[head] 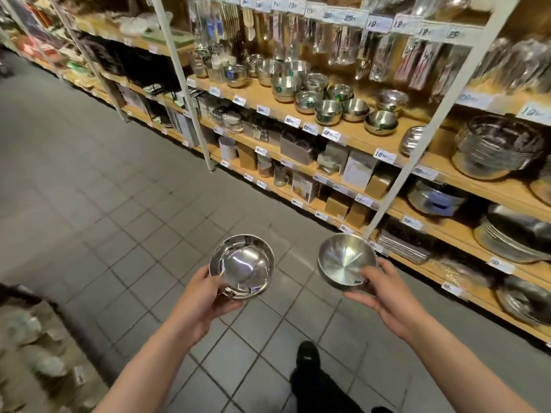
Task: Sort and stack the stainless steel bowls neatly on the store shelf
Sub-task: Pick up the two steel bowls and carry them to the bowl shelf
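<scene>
Two steel bowls in hand: left hand grips the shiny bowl, right hand grips the brushed bowl, both over grey floor tiles; shelf bowl cluster at 1 o'clock

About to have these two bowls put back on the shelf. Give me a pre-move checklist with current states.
1. Left hand has a firm grip on the mirror-finish bowl: ok.
2. Right hand has a grip on the brushed bowl: ok, thumb inside the rim.
3. The two bowls are apart, not nested: ok.
4. The bowls are the same size for stacking: cannot tell.
5. Free spot among the small shelf bowls: not ok, the group looks crowded and unsorted.
6. Floor ahead is free of obstacles: ok.
</scene>
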Action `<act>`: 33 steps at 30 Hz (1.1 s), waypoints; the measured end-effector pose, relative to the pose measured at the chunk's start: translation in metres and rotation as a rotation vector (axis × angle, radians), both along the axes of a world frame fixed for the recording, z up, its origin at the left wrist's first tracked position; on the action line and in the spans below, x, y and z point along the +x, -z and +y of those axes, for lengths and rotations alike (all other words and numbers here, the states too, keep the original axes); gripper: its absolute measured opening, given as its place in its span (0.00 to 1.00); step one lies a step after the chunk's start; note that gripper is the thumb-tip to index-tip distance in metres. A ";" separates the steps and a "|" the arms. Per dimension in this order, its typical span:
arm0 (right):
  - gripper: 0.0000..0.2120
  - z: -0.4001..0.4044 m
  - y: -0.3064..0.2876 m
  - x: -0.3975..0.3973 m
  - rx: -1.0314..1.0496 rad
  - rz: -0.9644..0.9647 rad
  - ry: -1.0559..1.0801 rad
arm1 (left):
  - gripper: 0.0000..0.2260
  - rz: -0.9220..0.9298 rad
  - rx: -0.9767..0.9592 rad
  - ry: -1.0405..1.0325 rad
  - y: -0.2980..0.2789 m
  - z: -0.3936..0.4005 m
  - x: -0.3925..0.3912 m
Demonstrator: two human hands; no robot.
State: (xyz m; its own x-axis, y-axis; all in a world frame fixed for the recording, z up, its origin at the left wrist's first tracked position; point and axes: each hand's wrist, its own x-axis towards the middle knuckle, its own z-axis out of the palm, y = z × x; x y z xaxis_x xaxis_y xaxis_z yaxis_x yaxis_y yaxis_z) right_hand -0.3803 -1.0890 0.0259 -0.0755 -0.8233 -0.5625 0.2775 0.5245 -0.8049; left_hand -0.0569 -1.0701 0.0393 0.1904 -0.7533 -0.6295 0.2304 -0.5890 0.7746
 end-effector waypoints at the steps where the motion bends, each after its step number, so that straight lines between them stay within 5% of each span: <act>1: 0.17 -0.021 0.002 0.002 0.001 -0.003 -0.006 | 0.15 -0.002 0.001 -0.005 0.002 -0.021 0.001; 22: 0.21 -0.467 0.023 0.076 0.068 0.083 -0.121 | 0.10 -0.012 0.020 -0.094 0.015 -0.446 0.077; 33: 0.18 -0.651 0.004 0.171 0.085 -0.058 0.158 | 0.14 -0.001 -0.008 0.076 0.011 -0.682 0.162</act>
